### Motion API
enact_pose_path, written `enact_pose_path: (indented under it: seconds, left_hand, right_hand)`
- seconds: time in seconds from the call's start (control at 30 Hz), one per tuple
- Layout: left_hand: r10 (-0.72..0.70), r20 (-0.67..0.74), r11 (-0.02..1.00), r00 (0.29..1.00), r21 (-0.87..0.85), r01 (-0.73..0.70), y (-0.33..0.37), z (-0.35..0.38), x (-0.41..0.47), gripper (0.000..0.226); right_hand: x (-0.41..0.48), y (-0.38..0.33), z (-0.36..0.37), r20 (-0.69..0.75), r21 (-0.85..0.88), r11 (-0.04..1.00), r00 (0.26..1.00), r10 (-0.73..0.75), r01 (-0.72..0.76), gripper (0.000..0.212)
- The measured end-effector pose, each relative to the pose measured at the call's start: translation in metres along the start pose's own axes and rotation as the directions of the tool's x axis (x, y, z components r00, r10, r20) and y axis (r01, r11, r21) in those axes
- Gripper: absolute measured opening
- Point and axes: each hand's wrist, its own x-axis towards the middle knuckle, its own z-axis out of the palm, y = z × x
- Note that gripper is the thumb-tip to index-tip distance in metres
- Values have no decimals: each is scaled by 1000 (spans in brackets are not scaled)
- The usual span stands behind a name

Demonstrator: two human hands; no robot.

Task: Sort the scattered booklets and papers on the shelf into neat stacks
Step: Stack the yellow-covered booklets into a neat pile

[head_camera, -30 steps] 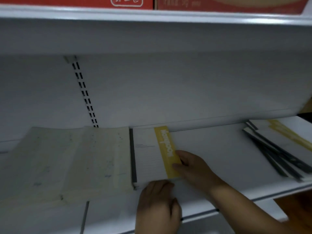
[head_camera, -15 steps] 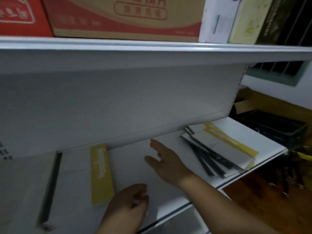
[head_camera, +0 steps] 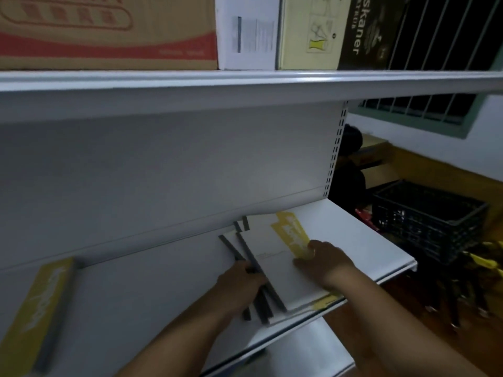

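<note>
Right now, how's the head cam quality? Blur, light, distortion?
Head view: dim overall, no glare. The booklet at far left is smeared by blur, its lettering unreadable. The pile under the left hand and right hand is sharper, though its print is still soft. Wide-angle bend shows: the upper shelf edge bows.

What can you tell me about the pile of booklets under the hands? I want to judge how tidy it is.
The pile of booklets lies flat at the right end of the white shelf, fanned and askew rather than squared. Covers look like white card with dark grey spines and a yellow printed band. The top booklet sits angled, its near corner overhanging the shelf's front edge. The left hand presses the spine side; the right hand rests on the top cover by the yellow band.
</note>
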Motion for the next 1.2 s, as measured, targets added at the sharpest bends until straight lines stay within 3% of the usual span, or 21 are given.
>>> enact_pose_path:
  seconds: [0.13,0.27,0.33,0.47,0.53,0.6,0.7,0.77,0.87,1.0,1.2]
  left_hand:
    - [-105,-64,900,992,-430,68,17,-1,6,12]
    - [-195,61,784,979,-590,192,21,-18,17,26]
    - [-190,98,795,977,-569,212,22,-11,18,34]
    - [-63,-83,891,995,-454,18,15,6,13,35]
    - [46,-171,899,984,-423,-116,13,-3,3,33]
    - [154,-257,876,954,-410,-252,14,-23,-13,38]
    - [314,-370,847,874,-308,-434,14,-62,-41,47]
    - [358,-440,853,823,-204,-480,7,-90,-58,48]
    - [339,-517,878,786,-126,-462,-14,-125,-81,49]
    - [247,-599,894,762,-162,-418,-46,-154,-99,46]
    - [169,-570,891,804,-261,-372,-76,-163,-94,52]
  right_hand:
    - [-2,1,11,4,50,998,999,-47,47,67]
    - [-11,7,17,-41,220,973,997,-67,74,66]
    - [-15,11,21,-72,277,955,993,-90,106,67]
    - [-12,18,29,-90,486,867,993,-79,113,70]
    - [-4,13,20,-58,681,727,996,-64,86,72]
    - [0,-4,6,-50,811,572,989,-140,122,74]
    - [-10,-54,-12,-125,915,315,919,-373,252,42]
    - [-25,-92,-11,-207,911,235,870,-447,338,28]
    - [-39,-140,13,-319,877,195,836,-447,439,12]
    - [-44,-175,53,-323,847,231,808,-492,479,8]
    - [-42,-184,76,-301,847,238,798,-522,475,6]
